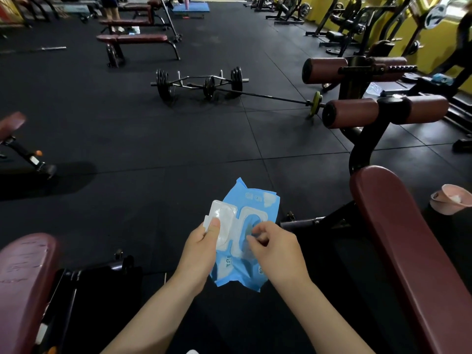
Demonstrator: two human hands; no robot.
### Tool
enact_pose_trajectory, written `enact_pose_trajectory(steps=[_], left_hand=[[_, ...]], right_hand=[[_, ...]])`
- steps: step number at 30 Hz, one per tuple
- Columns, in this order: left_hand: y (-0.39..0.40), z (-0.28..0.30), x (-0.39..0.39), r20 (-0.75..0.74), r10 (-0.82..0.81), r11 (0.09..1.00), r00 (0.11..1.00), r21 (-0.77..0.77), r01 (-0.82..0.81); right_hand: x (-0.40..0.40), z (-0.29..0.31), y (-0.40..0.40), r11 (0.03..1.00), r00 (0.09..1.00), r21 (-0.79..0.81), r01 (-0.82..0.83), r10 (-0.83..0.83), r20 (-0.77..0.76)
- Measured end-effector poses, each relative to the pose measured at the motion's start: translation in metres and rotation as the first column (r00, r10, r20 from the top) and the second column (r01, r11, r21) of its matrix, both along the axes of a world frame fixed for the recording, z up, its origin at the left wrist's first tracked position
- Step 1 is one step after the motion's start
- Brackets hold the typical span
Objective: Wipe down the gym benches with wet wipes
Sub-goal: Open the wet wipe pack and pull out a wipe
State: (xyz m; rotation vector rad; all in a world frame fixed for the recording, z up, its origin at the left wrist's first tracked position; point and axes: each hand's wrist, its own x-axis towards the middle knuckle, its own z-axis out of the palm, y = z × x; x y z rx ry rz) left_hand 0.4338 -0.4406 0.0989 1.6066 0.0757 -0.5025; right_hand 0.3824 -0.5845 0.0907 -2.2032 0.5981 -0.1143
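A blue wet-wipe pack [258, 200] is held up in front of me over the dark floor. Its white plastic lid [224, 221] is flipped open to the left. My left hand [201, 249] grips the pack's left side, thumb pressed on the open lid. My right hand [275, 246] has its fingertips curled at the pack's opening, pinching at a wipe there. A maroon padded bench [398, 241] runs along my right, with roller pads [357, 112] at its far end. Another maroon bench pad [23, 279] lies at the lower left.
A loaded barbell and trap bar [204, 83] lie on the rubber floor ahead. Flat maroon benches [132, 39] stand at the back left, a person's legs [111, 11] behind them. A pink bowl [449, 198] sits on the floor at the right. Machines line the yellow wall.
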Motion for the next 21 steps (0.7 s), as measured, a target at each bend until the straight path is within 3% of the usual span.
enact_pose_trajectory(steps=[8, 15, 21], left_hand=[[0.0, 0.006, -0.003, -0.058, 0.004, 0.998, 0.998, -0.067, -0.008], [-0.001, 0.009, -0.003, -0.099, 0.0, 0.993, 0.995, -0.115, -0.011], [-0.006, 0.01, -0.001, -0.096, -0.006, 0.992, 0.995, -0.126, -0.006]], right_hand=[[-0.001, 0.006, 0.002, 1.0, 0.999, 0.015, 0.024, -0.025, 0.024], [-0.005, 0.008, -0.002, 0.979, 0.997, 0.205, 0.022, -0.037, 0.07], [-0.008, 0.011, 0.004, 0.929, 0.981, 0.356, 0.1, -0.152, 0.121]])
